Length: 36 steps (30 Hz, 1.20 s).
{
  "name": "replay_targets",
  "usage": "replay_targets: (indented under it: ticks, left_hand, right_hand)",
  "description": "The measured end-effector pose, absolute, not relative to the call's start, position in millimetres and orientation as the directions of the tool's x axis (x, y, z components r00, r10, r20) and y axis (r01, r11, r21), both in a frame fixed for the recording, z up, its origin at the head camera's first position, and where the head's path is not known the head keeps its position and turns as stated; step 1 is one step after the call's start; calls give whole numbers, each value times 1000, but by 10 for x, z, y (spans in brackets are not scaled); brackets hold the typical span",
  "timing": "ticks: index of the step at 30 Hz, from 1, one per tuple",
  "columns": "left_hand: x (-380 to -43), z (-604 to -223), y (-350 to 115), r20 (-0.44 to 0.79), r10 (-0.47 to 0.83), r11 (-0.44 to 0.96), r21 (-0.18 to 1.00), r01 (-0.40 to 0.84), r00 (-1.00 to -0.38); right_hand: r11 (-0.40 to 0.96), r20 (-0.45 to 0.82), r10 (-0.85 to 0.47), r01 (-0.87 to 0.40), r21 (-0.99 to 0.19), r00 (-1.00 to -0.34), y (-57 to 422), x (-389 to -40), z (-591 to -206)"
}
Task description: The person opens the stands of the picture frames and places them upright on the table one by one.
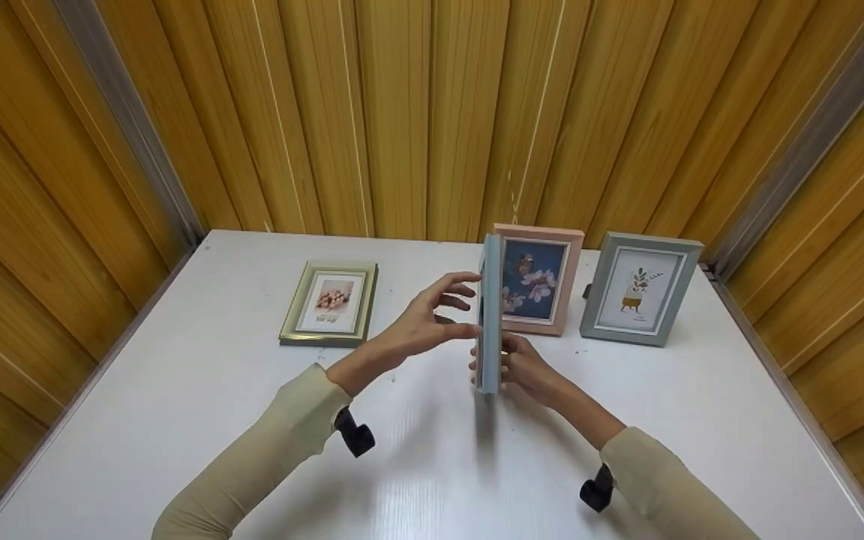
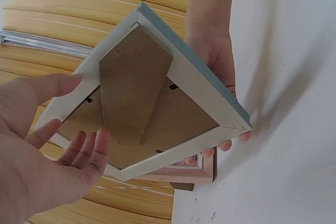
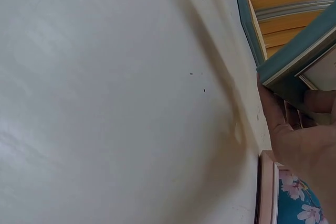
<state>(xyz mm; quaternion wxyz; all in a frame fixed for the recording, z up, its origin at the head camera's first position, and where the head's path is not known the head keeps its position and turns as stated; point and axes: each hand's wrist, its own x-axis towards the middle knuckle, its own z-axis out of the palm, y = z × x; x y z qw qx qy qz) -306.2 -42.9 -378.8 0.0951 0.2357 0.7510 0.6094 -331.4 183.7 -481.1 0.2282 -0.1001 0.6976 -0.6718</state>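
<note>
A light blue picture frame (image 1: pixel 491 315) is held upright above the table, edge-on in the head view. My right hand (image 1: pixel 529 367) grips its lower part, thumb on one side and fingertips on the other. The left wrist view shows the frame's brown backing (image 2: pixel 173 111) with its stand flap (image 2: pixel 131 72) lying against it. My left hand (image 1: pixel 432 315) is at the back side, fingers loosely bent and spread. Its thumb (image 2: pixel 60 85) is close to the frame's border; whether it touches cannot be told. The right wrist view shows only a corner of the frame (image 3: pixel 299 45).
A pink frame (image 1: pixel 576 289) with a blossom picture stands behind the held one. Right of it stands a grey-green frame (image 1: pixel 606 300) with a plant picture. On the left a gold-green frame (image 1: pixel 293 307) lies on the white table (image 1: pixel 237 420). Wood-look panels (image 1: pixel 394 120) enclose the table.
</note>
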Motion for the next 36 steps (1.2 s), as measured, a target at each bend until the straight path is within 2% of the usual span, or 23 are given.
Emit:
replay_targets:
  ticks: [10,27,36]
  left_hand:
    - [-3009,-3931,-447,15,577,186,971,149,-817]
    - [-2970,-3962,-474,-65,596,196,978,66,-801]
    - [-2978,-3945,-502,-45,605,207,973,103,-795]
  right_hand:
    - [56,-163,-426,154,-987,-890,1806,-3325,-4808]
    - [87,-193,-395,172,-981,-898,1790,-3322,-4852]
    - [86,-187,-413,167,-982,-891,1816,-3339,-4873]
